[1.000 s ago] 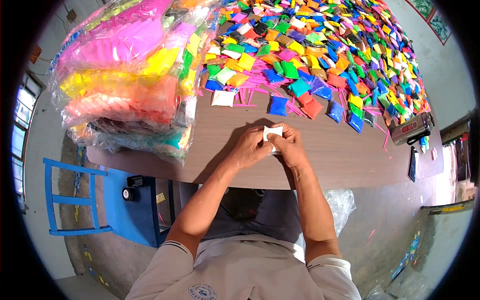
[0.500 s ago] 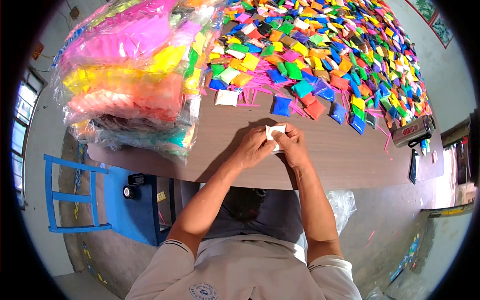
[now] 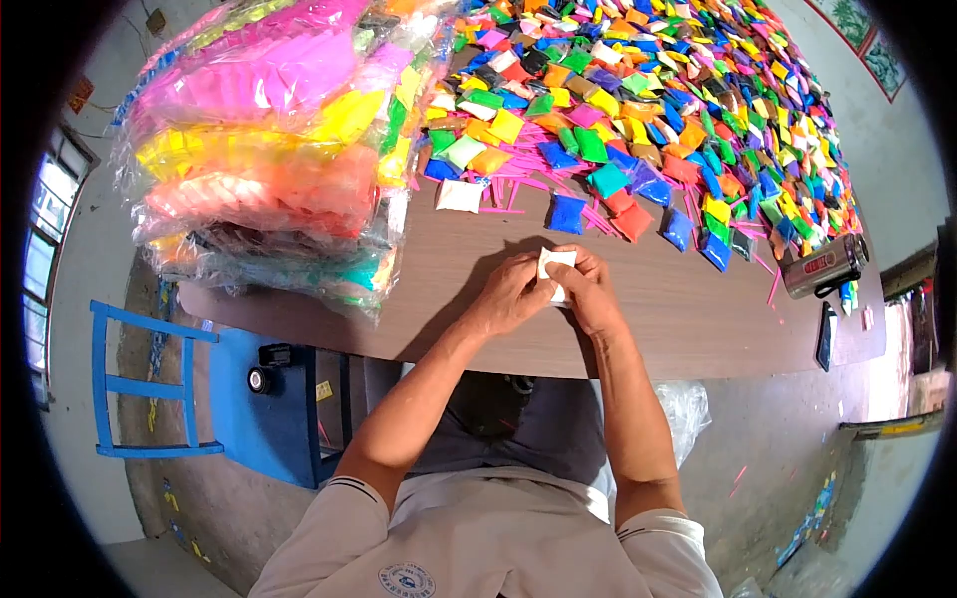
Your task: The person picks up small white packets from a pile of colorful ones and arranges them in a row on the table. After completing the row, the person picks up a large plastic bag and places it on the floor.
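A small white packet (image 3: pixel 556 261) is held between both hands just above the front part of the table. My left hand (image 3: pixel 513 294) grips its left side with closed fingers. On the packet's right side, my right hand (image 3: pixel 590 287) pinches it, the thumb lying across its face. Beyond the hands on the brown table (image 3: pixel 478 244) are another white packet (image 3: pixel 458 196), a blue packet (image 3: pixel 566 213) and a red packet (image 3: pixel 632 221).
Clear bags of coloured packets (image 3: pixel 259 189) are stacked at the left. A large heap of coloured packets (image 3: pixel 638 100) with pink sticks covers the back. A metal flask (image 3: pixel 825 266) and a phone (image 3: pixel 825 336) lie at the right, a blue chair (image 3: pixel 254 409) stands at the lower left.
Both hands stay together on the white packet with almost no change of grip. The whole view has shifted slightly.
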The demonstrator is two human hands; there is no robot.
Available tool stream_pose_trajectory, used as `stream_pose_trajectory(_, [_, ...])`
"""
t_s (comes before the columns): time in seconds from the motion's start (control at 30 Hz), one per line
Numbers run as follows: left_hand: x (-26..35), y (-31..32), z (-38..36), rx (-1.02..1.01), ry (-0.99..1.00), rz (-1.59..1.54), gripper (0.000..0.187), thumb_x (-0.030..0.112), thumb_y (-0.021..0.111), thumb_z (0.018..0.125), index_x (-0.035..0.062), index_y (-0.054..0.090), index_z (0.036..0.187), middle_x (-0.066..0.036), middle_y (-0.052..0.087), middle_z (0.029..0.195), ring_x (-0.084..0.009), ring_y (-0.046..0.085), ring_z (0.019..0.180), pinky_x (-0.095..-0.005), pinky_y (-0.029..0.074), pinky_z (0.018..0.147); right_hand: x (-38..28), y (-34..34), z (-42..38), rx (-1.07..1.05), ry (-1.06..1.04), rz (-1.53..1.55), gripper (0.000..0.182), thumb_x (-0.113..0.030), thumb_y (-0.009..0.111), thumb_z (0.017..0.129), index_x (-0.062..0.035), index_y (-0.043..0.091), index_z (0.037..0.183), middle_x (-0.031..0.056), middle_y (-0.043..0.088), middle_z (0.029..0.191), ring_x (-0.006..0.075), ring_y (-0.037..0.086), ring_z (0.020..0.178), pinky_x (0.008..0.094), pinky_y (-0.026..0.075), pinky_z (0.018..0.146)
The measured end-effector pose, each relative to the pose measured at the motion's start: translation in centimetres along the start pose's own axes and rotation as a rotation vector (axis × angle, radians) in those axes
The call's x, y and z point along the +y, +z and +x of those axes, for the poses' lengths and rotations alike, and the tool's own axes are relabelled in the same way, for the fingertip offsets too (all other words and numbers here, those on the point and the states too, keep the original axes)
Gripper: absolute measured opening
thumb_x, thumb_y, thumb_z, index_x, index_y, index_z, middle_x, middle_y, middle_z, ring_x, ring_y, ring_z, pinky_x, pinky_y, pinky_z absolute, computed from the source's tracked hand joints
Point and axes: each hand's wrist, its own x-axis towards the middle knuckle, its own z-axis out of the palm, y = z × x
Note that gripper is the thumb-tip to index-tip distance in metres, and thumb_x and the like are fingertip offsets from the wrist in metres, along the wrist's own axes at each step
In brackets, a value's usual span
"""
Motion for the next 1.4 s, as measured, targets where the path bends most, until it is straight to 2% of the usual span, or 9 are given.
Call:
stream_pose_trajectory(0.37, [-0.8,0.0,-0.2,-0.017,0.022,0.041,0.036,0.027,0.054,0.090,-0.0030,0.058,0.108,-0.009,0.060,0.092,-0.0182,0.056,0.084,-0.0336,0.046,0.073,0.3,-0.5,0.3,-0.046,0.013,-0.028,0.020,-0.006,0.070,0.087,-0.0006,0.065,0.106,0.0060,0.068,0.095,0.0118,0.064,0.080,0.0268,0.052,0.070])
stream_pose_trajectory(0.57, [-1.0,0.0,-0.3,0.079,-0.017,-0.038,0.029,0.029,0.055,0.091,0.0008,0.053,0.091,-0.003,0.048,0.078,-0.0104,0.043,0.073,-0.0295,0.039,0.063,0.5,0.6,-0.2,0.065,-0.101,0.189,0.018,-0.001,0.066,0.086,-0.0016,0.065,0.104,0.0073,0.069,0.093,0.0131,0.064,0.080,0.0288,0.052,0.072])
stream_pose_trajectory(0.67, [-0.9,0.1,-0.3,0.100,-0.096,-0.105,0.028,0.028,0.055,0.090,0.0018,0.049,0.084,-0.002,0.045,0.075,-0.0101,0.041,0.071,-0.0306,0.037,0.061,0.1,-0.6,0.1,0.013,-0.023,0.280,0.016,-0.001,0.063,0.088,-0.0009,0.065,0.104,0.0070,0.068,0.094,0.0136,0.064,0.080,0.0298,0.052,0.074])
stream_pose_trajectory(0.77, [-0.2,0.2,-0.3,0.123,-0.043,-0.110,0.029,0.024,0.055,0.088,-0.0011,0.045,0.078,-0.010,0.043,0.069,-0.0171,0.044,0.066,-0.0370,0.038,0.059,0.3,-0.9,0.4,-0.054,-0.079,0.229,0.013,-0.002,0.060,0.089,-0.0001,0.064,0.101,0.0059,0.067,0.093,0.0133,0.064,0.081,0.0292,0.052,0.075])
stream_pose_trajectory(0.87, [0.1,-0.2,-0.3,0.119,-0.073,-0.126,0.028,0.023,0.054,0.088,-0.0014,0.045,0.077,-0.010,0.044,0.067,-0.0185,0.044,0.064,-0.0379,0.039,0.060,-0.6,0.8,-0.2,0.091,-0.064,0.163,0.011,-0.001,0.060,0.089,0.0008,0.064,0.099,0.0050,0.066,0.089,0.0127,0.063,0.080,0.0284,0.052,0.075])
stream_pose_trajectory(0.97, [-0.4,-0.5,-0.5,0.077,-0.105,-0.128,0.028,0.027,0.055,0.088,0.0017,0.049,0.078,-0.003,0.045,0.074,-0.0107,0.042,0.070,-0.0317,0.037,0.059,0.0,0.2,-0.1,0.021,-0.058,0.112,0.011,-0.001,0.060,0.089,0.0012,0.064,0.100,0.0052,0.067,0.090,0.0125,0.063,0.080,0.0283,0.052,0.075])
stream_pose_trajectory(1.17, [-0.1,-0.1,-0.3,0.148,-0.099,-0.115,0.029,0.027,0.056,0.088,0.0009,0.048,0.078,-0.003,0.044,0.072,-0.0109,0.042,0.069,-0.0322,0.037,0.058,0.1,0.4,-0.2,0.021,-0.127,0.119,0.010,-0.003,0.061,0.090,0.0011,0.064,0.099,0.0069,0.068,0.093,0.0124,0.063,0.079,0.0274,0.052,0.074])
stream_pose_trajectory(1.27, [-0.4,0.3,-0.4,0.241,-0.055,-0.057,0.031,0.029,0.056,0.089,0.0001,0.048,0.080,-0.004,0.044,0.072,-0.0110,0.042,0.069,-0.0317,0.038,0.058,-1.1,1.5,-0.6,0.070,-0.028,0.139,0.009,-0.004,0.063,0.090,0.0010,0.064,0.097,0.0069,0.068,0.090,0.0124,0.063,0.077,0.0272,0.052,0.073])
stream_pose_trajectory(1.4, [-1.0,-0.2,-0.4,0.113,-0.084,-0.098,0.031,0.029,0.057,0.088,-0.0004,0.048,0.081,-0.005,0.046,0.073,-0.0129,0.044,0.069,-0.0326,0.039,0.059,0.7,-0.8,0.0,-0.025,-0.107,0.053,0.013,-0.006,0.066,0.089,0.0013,0.064,0.099,0.0064,0.068,0.091,0.0126,0.063,0.080,0.0270,0.052,0.074])
